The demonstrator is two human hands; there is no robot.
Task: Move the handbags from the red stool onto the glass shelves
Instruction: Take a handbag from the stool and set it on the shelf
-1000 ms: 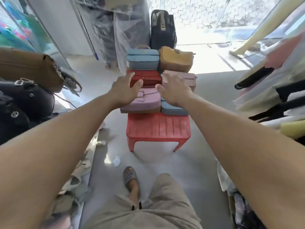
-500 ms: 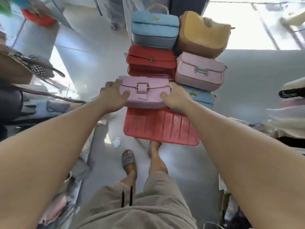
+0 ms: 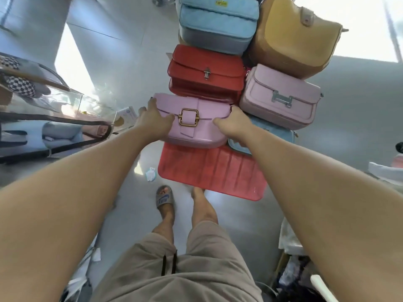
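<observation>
I grip the lilac bag (image 3: pixel 196 125) at both ends, left hand (image 3: pixel 153 122) and right hand (image 3: pixel 234 125) closed on it, on the red stool (image 3: pixel 209 171) beside the red bag (image 3: pixel 207 73).

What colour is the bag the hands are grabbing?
Pink, with a gold buckle; seen in the head view.

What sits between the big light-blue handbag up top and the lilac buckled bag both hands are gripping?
Head view: a red flap handbag lies between the light-blue handbag and the lilac buckled bag.
</observation>
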